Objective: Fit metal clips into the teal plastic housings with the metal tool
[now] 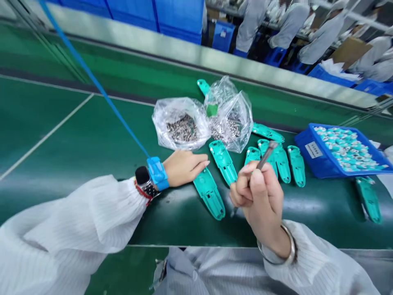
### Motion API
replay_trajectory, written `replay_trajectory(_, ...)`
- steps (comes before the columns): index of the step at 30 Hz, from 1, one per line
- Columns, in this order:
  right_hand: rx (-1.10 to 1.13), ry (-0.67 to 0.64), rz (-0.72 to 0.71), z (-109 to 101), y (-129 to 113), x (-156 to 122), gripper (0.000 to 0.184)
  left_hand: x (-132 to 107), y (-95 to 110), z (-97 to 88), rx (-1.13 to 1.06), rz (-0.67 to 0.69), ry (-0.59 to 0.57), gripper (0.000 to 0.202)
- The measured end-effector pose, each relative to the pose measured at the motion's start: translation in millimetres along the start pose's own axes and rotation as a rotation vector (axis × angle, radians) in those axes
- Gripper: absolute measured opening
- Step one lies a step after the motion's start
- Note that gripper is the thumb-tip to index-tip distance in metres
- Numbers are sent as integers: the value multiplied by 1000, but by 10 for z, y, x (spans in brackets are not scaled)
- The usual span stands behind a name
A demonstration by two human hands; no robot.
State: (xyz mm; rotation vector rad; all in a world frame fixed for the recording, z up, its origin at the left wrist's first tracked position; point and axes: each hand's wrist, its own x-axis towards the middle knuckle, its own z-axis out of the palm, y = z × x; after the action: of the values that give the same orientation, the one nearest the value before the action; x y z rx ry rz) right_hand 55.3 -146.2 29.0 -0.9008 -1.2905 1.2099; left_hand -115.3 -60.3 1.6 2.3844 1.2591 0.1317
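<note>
Belt: a green conveyor belt [76, 139] fills the middle and left of the frame.
Tray: a blue tray [319, 164] at the right edge holds small teal and white parts.
Bags: two clear bags of small metal parts [181, 123] sit at centre top, just beyond the left hand.
Left hand: the left hand [184, 167] lies left of centre. Its fingers are stretched flat and unclenched, with the tips touching the housing's upper end.
Right hand: the right hand [258, 192], lower centre, is clenched round the metal tool.
Housing: a teal housing [209, 193] lies on the belt between the hands, with others in a row toward the tray.
Tool: the metal tool [266, 155] is slim, and its lower tip is close to the belt just right of the housing.
Doing it well: probably by pressing the housing still with the left fingertips and keeping the tool's tip low and steady.
</note>
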Motion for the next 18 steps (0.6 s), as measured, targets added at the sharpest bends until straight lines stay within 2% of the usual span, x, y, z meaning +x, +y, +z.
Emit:
replay_trajectory(1,-101,8,29,-23,-57,-50,15,-66,28,-28,-86,13,-11,41)
replay_trajectory(4,-419,-51,165,-145,-153,-243,51,-215,221,-100,-337,45,-50,45)
replay_trajectory(5,-479,-94,224,-199,-159,-299,54,-237,319,-116,-371,42,-54,45)
replay_trajectory(7,-531,-179,315,-319,-152,-374,50,-228,540,-149,-362,17,-37,46)
replay_trajectory(9,-510,-204,358,-461,-157,-398,45,-135,750,-218,-324,11,-40,44)
replay_trajectory(11,-446,-171,381,-643,-194,-397,44,65,873,-365,-314,40,-26,42)
replay_trajectory(12,-411,-145,401,-756,-221,-400,44,211,878,-472,-308,47,16,43)
replay_trajectory(14,-371,-36,463,-1035,-276,-433,48,589,746,-735,-270,11,195,42)
replay_trajectory(16,-404,165,526,-1391,-306,-525,54,1038,437,-1013,-131,-158,453,37)
replay_trajectory(18,-516,355,551,-1814,-288,-680,64,1474,29,-1234,0,-320,514,30)
